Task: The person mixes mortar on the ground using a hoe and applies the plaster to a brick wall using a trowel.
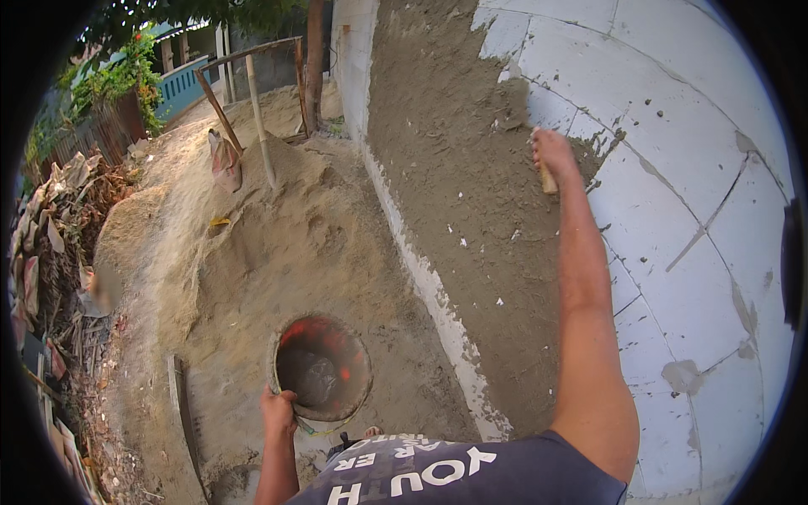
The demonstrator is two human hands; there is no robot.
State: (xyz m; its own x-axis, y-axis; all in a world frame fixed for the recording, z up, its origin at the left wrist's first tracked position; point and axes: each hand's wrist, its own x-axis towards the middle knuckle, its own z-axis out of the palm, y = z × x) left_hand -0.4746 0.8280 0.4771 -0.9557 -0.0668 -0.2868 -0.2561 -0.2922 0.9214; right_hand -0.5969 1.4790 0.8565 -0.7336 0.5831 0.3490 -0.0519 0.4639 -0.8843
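My left hand (279, 411) is closed on the rim of a mortar-stained bucket (368, 370), which is tilted so its reddish inside shows. Some grey, wet-looking mortar (316, 379) lies at its bottom. My right arm reaches up to the wall, and my right hand (555, 156) is wrapped round the wooden handle of a trowel (549, 180). The trowel's blade is mostly hidden against the mortar. Wet grey plaster (471, 210) covers a broad band of the wall left of this hand, while pale bare blocks (673, 219) show to its right.
A sand heap (295, 219) spreads along the wall's foot, with a shovel (259, 126) stuck upright in it. A wooden frame (252, 55) stands behind. A plank (183, 421) lies left of the bucket. Dry leaves and debris (63, 244) line the far left.
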